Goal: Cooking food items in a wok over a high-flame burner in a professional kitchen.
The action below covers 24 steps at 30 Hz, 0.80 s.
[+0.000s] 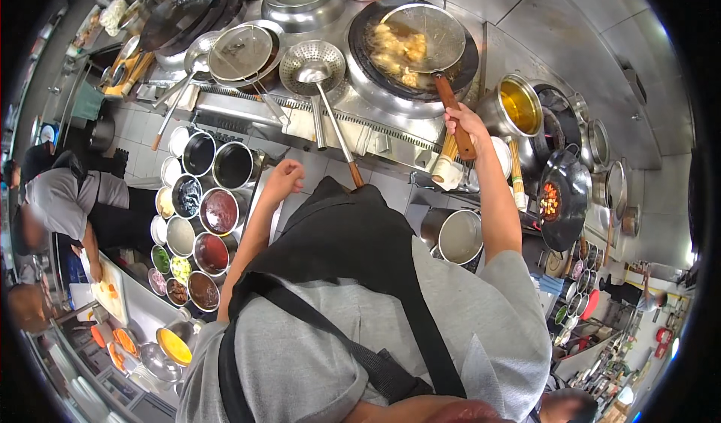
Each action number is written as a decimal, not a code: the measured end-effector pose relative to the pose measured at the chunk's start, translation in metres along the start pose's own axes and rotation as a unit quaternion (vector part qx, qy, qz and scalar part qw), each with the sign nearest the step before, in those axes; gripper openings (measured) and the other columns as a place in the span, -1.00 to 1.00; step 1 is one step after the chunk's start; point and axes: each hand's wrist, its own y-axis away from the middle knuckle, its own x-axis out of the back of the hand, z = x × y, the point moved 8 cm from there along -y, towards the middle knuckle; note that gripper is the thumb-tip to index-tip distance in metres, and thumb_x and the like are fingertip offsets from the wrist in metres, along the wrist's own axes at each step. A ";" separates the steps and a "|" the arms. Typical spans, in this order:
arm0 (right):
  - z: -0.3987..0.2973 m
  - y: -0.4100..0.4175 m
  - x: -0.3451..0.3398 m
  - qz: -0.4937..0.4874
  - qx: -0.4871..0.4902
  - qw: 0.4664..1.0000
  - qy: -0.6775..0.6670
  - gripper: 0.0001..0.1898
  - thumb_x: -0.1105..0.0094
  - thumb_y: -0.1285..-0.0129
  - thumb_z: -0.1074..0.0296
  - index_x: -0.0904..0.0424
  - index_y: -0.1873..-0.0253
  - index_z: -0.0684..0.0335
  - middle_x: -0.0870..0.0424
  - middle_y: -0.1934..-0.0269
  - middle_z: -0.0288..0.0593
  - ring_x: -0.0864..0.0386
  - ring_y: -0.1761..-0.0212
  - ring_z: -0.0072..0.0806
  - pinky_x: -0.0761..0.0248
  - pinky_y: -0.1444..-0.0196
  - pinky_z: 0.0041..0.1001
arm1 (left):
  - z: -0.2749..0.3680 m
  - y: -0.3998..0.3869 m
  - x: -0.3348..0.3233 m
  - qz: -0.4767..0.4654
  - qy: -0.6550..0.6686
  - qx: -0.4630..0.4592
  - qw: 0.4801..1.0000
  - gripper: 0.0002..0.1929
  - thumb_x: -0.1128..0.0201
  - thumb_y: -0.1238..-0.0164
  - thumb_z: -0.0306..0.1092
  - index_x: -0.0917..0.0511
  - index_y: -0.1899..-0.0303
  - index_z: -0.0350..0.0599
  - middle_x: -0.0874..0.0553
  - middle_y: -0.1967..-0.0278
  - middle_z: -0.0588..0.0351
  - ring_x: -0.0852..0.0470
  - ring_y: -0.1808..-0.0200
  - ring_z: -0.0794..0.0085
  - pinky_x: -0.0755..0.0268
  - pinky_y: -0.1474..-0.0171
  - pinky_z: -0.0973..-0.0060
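Note:
My right hand [466, 123] grips the wooden handle [446, 93] of a round wire-mesh strainer [431, 40]. The strainer leans over a dark wok [360, 45] on the range. Pale golden pieces of food [400, 48] lie in bubbling oil in the wok, partly behind the mesh. My left hand [287, 178] hangs empty at my left side, its fingers loosely curled. Between the hands, a steel ladle [332, 104] rests in a perforated skimmer [293, 68], its wooden-ended handle reaching towards my apron.
Several sauce and ingredient pots [218, 211] stand to my left. A metal pot of yellow oil [518, 106] and a bamboo brush [448, 155] are near my right arm. A tilted wok [566, 197] holds diced food further right. A co-worker [79, 197] works at a cutting board [107, 290].

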 end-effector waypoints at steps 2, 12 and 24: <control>-0.001 0.005 0.000 -0.003 0.023 1.000 -0.004 -0.82 -0.08 -0.43 0.49 -0.30 -0.03 0.24 -0.49 0.42 -0.24 -0.44 0.60 -0.53 -0.39 0.58 -0.47 | -0.044 -0.008 0.018 0.029 -0.013 0.025 0.999 -0.82 -0.21 -0.42 -0.26 -0.53 0.10 -0.11 -0.63 0.34 0.17 -0.63 0.41 0.53 -0.49 0.39 0.56; -0.030 0.019 -0.002 0.160 0.134 0.939 0.273 -0.73 -0.05 -0.37 0.49 -0.30 -0.12 0.27 -0.52 0.48 -0.21 -0.43 0.68 -0.48 -0.36 0.65 -0.45 | -0.281 -0.002 0.069 0.040 -0.098 0.241 0.965 -0.86 -0.17 -0.32 -0.33 -0.52 0.22 -0.17 -0.59 0.48 0.08 -0.62 0.52 0.33 -0.51 0.48 0.39; -0.084 0.062 0.042 0.220 0.161 0.920 0.281 -0.76 -0.03 -0.45 0.47 -0.27 -0.13 0.28 -0.48 0.47 -0.25 -0.37 0.71 -0.60 -0.31 0.70 -0.53 | -0.219 -0.069 -0.193 -0.325 -0.437 -0.096 0.833 -0.60 -0.21 -0.17 -0.20 -0.61 0.02 -0.26 -0.73 0.12 -0.24 -0.70 0.06 -0.16 -0.54 -0.02 0.04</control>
